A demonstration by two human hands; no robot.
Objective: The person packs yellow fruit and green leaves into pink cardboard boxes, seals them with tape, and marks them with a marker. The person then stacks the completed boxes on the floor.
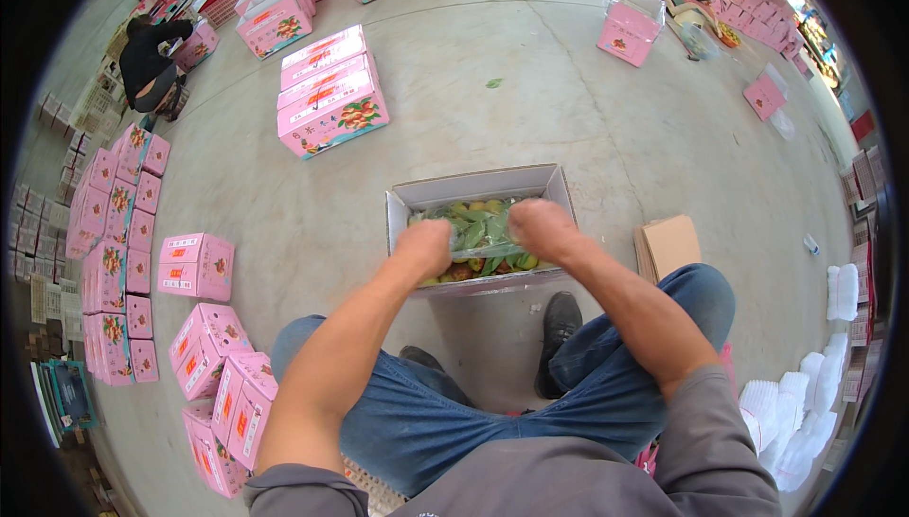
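Note:
Before me on the concrete floor stands an open cardboard box (pixel 474 175) with pale inner walls. Small green, yellow and reddish fruit (pixel 465 270) with green leaves (pixel 474 234) fill it. A clear plastic liner (pixel 490 253) stretches over part of the fruit, between my two hands. My left hand (pixel 426 243) is closed on the liner at the left side of the box. At the right side, my right hand (pixel 543 228) grips the same plastic. My fingertips are mostly hidden.
Brown cardboard sheets (pixel 669 246) lie right of the box. Closed pink cartons (pixel 334 101) stand ahead; more pink cartons (pixel 121 261) are stacked left. White foam netting bundles (pixel 788 410) lie at lower right. A person (pixel 149 62) crouches at far left.

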